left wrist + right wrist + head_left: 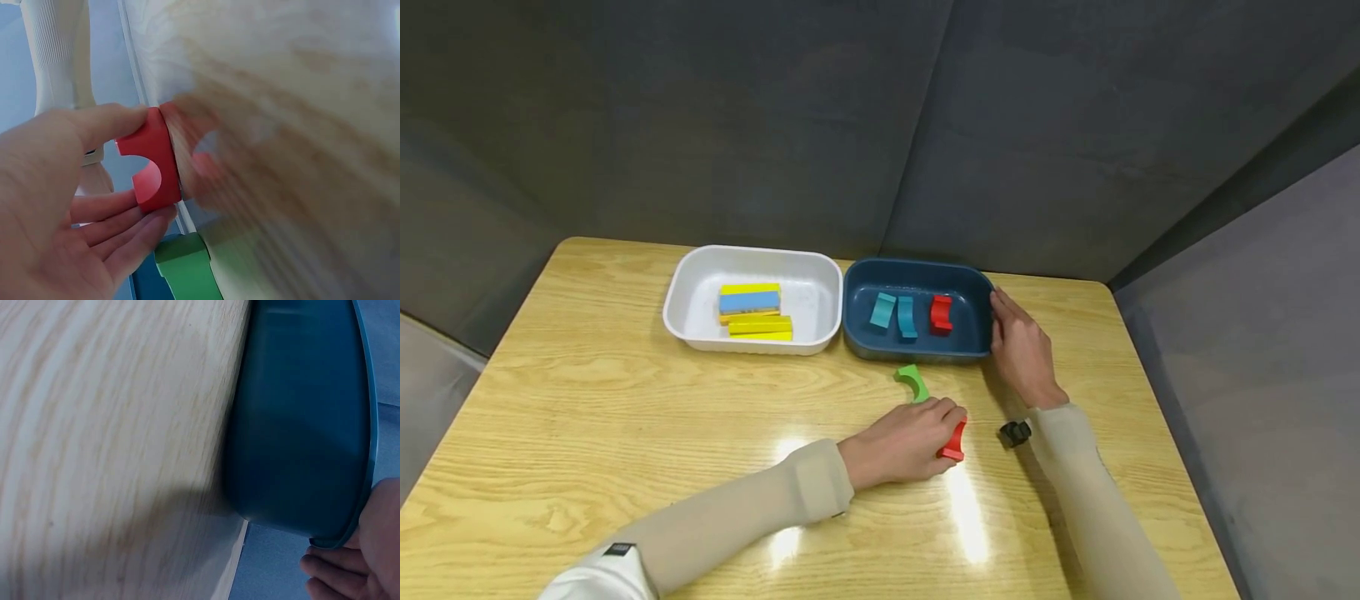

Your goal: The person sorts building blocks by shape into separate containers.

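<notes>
My left hand (910, 437) pinches a red arch-shaped block (953, 442) between thumb and fingertips, close over the table. In the left wrist view, the hollow of this red block (156, 169) faces the palm. Beside the fingers lies a green arch block (913, 382), partly hidden by the hand in the head view. My right hand (1024, 350) rests against the right end of a dark blue tub (917, 354), fingers fairly straight at its rim. Inside the tub are a teal block (883, 310), a curved blue-teal block (907, 317) and a red arch block (941, 313).
A white tub (752, 342) stands directly left of the blue one and holds several yellow blocks (761, 325) and a blue block (749, 302). A small black object (1015, 433) is by the right sleeve. Behind the wooden table (625, 392) rises a dark grey partition (737, 125).
</notes>
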Motion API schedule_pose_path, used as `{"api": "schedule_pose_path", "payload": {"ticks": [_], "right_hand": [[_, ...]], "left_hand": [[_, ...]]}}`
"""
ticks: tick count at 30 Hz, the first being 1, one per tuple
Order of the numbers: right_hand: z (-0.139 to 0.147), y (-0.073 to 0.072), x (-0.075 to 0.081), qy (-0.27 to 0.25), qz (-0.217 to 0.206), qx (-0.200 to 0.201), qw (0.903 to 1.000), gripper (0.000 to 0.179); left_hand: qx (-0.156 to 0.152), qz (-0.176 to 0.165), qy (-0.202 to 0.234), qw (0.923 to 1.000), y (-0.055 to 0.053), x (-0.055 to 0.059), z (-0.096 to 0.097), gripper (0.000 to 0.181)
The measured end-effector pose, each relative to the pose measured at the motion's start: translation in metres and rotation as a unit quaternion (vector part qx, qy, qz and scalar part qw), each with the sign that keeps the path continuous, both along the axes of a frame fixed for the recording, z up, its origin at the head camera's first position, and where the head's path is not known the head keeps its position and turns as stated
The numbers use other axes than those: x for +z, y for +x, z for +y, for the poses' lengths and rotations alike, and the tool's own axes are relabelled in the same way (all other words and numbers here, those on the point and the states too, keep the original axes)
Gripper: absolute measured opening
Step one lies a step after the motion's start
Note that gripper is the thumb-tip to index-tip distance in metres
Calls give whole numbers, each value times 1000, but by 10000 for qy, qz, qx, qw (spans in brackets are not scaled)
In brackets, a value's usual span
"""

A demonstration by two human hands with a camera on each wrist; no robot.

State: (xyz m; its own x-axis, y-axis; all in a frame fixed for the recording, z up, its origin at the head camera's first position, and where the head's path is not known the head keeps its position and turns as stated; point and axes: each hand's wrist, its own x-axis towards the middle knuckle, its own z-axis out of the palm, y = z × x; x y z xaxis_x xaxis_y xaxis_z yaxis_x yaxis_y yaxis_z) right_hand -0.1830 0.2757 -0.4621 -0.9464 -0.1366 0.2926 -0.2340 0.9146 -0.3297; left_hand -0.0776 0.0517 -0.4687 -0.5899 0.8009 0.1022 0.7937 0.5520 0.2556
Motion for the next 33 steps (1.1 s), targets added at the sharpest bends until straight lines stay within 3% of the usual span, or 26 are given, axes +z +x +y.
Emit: {"api": "schedule_pose_path", "payload": {"ticks": [14, 33], "right_hand": [[-1, -2, 0, -28, -15, -7, 10000, 45], [1, -1, -3, 8, 13, 39, 10000, 45]], "left_hand": [[24, 222, -54, 9997, -2, 10, -10, 60], [-15, 498, 154, 9986, -3, 44, -23, 66]]}}
